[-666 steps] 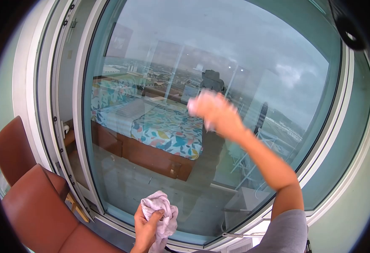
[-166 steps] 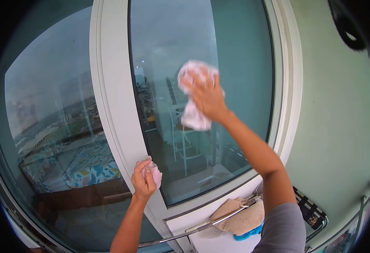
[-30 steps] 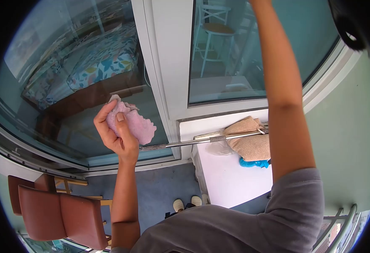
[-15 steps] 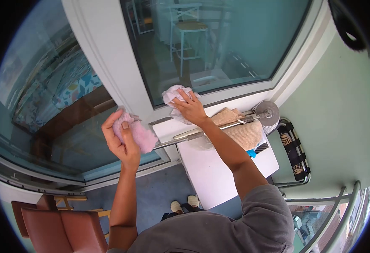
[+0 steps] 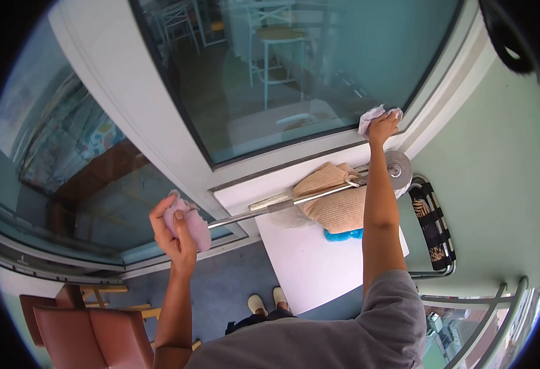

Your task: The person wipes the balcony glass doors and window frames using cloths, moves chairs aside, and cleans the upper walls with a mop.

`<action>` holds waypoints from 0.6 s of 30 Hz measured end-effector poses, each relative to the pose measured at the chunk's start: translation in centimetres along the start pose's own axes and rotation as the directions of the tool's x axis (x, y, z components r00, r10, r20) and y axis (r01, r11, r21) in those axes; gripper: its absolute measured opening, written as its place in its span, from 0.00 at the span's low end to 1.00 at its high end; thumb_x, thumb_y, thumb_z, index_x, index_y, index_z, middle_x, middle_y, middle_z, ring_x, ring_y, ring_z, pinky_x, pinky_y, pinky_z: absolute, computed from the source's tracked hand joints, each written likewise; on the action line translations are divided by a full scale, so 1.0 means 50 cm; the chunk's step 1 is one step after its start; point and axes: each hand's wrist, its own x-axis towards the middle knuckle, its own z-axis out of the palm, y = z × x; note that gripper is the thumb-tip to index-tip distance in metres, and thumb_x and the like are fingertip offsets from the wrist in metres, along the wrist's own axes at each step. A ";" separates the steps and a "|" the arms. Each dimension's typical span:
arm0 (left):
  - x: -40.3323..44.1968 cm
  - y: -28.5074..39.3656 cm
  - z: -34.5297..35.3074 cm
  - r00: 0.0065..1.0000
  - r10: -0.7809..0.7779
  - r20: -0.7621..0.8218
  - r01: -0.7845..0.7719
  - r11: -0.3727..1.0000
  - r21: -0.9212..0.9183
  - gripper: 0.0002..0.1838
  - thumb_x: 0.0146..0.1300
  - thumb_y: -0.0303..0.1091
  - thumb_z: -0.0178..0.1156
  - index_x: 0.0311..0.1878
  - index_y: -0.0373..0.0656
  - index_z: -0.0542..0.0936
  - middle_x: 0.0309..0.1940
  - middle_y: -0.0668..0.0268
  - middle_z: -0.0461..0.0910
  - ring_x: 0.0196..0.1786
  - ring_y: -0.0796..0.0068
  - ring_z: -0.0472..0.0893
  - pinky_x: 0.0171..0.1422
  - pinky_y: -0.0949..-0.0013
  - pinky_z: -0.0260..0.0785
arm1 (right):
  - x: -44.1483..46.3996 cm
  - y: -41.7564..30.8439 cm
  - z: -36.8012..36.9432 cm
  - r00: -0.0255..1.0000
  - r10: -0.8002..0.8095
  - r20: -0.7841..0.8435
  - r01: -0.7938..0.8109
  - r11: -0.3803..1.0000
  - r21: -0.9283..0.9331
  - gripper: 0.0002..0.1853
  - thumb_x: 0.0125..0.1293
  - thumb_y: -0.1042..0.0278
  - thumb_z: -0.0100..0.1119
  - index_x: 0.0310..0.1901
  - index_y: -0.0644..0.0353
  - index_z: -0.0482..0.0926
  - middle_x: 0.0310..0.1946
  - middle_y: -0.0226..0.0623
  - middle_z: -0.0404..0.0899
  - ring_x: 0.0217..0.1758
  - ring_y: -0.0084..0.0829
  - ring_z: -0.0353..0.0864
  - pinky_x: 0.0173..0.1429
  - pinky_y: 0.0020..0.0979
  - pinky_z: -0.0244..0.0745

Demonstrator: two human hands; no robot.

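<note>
Pale green wall (image 5: 497, 178) at right; blue-grey floor (image 5: 220, 270); brown chairs (image 5: 94, 335) lower left; white table (image 5: 307, 270).

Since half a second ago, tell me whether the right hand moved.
Yes: the right hand moved rightward along the windowpane, towards its lower right corner.

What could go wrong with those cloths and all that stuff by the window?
The right grip has a pale cloth at the window's lower corner, so it might bump the frame. The right arm crosses over the metal pole and could knock it. The pink cloth sticks out of the left grip, so it might slip and fall.
</note>
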 end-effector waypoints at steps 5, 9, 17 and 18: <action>-0.002 0.001 -0.012 0.998 0.058 -0.021 -0.057 0.997 0.051 0.14 0.68 0.23 0.46 0.55 0.35 0.69 0.51 0.58 0.73 0.44 0.74 0.78 0.51 0.72 0.70 | -0.237 -0.148 -0.058 0.944 -0.330 0.010 0.323 0.930 0.175 0.20 0.55 0.78 0.51 0.50 0.74 0.68 0.50 0.57 0.71 0.51 0.56 0.66 0.57 0.48 0.60; -0.011 0.026 -0.015 0.997 0.029 -0.076 -0.025 0.998 0.052 0.15 0.65 0.22 0.48 0.54 0.33 0.72 0.51 0.58 0.76 0.50 0.74 0.75 0.57 0.71 0.66 | -0.467 -0.312 -0.159 0.807 -0.511 0.297 0.324 0.802 0.502 0.19 0.50 0.81 0.53 0.47 0.70 0.69 0.47 0.54 0.71 0.48 0.52 0.66 0.52 0.48 0.60; -0.062 0.070 -0.096 0.990 0.030 -0.140 -0.020 0.997 0.073 0.14 0.67 0.22 0.47 0.55 0.33 0.71 0.51 0.59 0.74 0.48 0.76 0.75 0.55 0.74 0.67 | -0.626 -0.492 -0.210 0.664 -0.684 0.301 0.346 0.639 0.687 0.15 0.48 0.84 0.54 0.40 0.63 0.70 0.40 0.46 0.72 0.46 0.45 0.68 0.48 0.43 0.60; -0.070 0.077 -0.109 0.987 0.011 -0.161 0.000 0.998 0.067 0.14 0.67 0.22 0.47 0.55 0.33 0.70 0.51 0.59 0.73 0.47 0.78 0.75 0.54 0.75 0.67 | -0.639 -0.513 -0.216 0.675 -0.687 0.269 0.351 0.620 0.701 0.16 0.47 0.85 0.54 0.40 0.62 0.71 0.37 0.44 0.72 0.44 0.45 0.68 0.46 0.43 0.60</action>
